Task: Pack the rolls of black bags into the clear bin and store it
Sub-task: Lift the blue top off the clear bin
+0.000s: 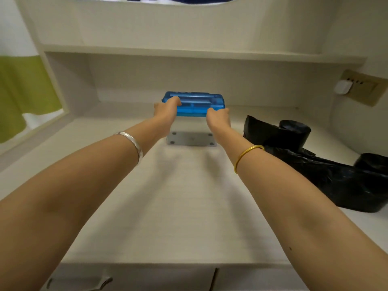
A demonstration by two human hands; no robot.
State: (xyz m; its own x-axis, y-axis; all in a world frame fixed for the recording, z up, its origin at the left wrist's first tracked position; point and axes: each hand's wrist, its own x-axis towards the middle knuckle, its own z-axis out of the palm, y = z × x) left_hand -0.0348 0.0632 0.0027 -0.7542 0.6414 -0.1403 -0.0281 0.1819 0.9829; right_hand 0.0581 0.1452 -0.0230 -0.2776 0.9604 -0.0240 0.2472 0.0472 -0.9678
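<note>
A clear bin [191,139] with a blue lid [196,101] stands near the back of the white desk [178,206]. My left hand [167,111] grips the lid's left end, fingers curled over its top. My right hand [218,118] grips the lid's right front corner. Both arms reach straight forward. Two rolls of black bags lie to the right of the bin: one roll [294,131] further back with a loose bag trailing from it, another roll [371,162] at the right edge of the view. What the bin holds is hidden by my hands.
A loose black bag [336,181] spreads across the desk's right side. A shelf board [189,54] runs above the desk. A wall socket with a white plug [343,87] sits on the right wall. A drawer handle [79,282] shows below the desk's front edge. A green curtain [23,91] hangs at left.
</note>
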